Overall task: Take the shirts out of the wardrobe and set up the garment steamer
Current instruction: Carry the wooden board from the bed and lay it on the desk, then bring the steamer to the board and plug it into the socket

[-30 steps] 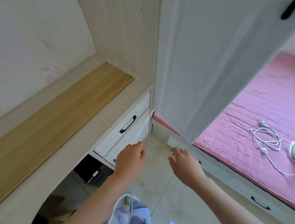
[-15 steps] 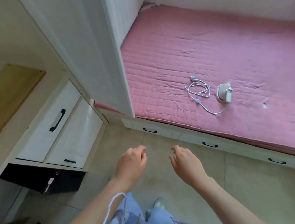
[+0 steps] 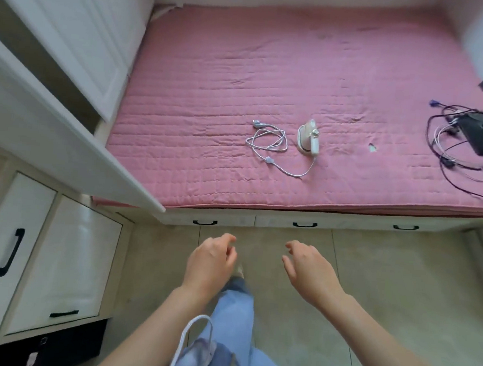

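Observation:
A small white garment steamer (image 3: 309,136) lies on the pink bed cover (image 3: 301,72), its white cord (image 3: 269,144) coiled to its left. Shirts on a white hanger (image 3: 190,340) hang over my left forearm at the bottom of the view. My left hand (image 3: 209,262) and my right hand (image 3: 308,267) are held out over the floor in front of the bed, fingers loosely curled, holding nothing. The white wardrobe door (image 3: 66,117) stands open at the left.
White drawers with black handles (image 3: 11,251) stand at the lower left, and a black box (image 3: 74,346) sits under them. More drawers (image 3: 303,221) run along the bed base. A black device with tangled cables (image 3: 469,134) lies at the bed's right.
The view has swung from the wardrobe interior to the bed, which now fills the upper frame. Both hands keep the same loose pose in front of me.

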### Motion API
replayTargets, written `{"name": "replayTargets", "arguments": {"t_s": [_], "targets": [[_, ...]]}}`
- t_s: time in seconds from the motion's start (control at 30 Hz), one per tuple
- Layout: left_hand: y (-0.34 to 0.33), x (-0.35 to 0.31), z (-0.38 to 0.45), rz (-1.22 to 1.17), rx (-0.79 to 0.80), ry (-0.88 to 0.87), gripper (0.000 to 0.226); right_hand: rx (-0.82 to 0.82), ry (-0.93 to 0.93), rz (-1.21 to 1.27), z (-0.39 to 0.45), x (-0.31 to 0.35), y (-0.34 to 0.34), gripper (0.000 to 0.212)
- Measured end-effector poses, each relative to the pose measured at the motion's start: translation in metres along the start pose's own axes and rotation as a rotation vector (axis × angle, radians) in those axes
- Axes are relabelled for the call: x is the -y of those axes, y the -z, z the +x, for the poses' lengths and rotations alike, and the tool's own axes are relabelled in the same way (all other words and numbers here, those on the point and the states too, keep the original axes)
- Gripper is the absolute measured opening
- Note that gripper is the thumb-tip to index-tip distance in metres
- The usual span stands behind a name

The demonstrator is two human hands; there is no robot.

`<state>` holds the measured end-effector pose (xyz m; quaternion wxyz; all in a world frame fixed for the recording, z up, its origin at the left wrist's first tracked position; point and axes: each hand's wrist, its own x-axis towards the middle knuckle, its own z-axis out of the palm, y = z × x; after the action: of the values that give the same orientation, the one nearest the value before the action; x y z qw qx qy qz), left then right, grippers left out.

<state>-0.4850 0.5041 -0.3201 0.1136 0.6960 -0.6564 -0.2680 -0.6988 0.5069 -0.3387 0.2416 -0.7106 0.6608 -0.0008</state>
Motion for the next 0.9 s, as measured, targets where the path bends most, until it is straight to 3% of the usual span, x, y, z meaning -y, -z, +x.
{"name": "replayTargets", "arguments": {"t_s": [0.6,0.9], "targets": [[0.013,-0.058,0.228,0.039,0.067,-0.046,0.026,-0.018,-0.137,-0.002,0.186,-0.066,0.092,0.032],[-0.009,-0.099,0.312,0.007,0.066,0.104,0.025,0.074,-0.067,-0.04,0.285,-0.118,0.138,0.032]]}}
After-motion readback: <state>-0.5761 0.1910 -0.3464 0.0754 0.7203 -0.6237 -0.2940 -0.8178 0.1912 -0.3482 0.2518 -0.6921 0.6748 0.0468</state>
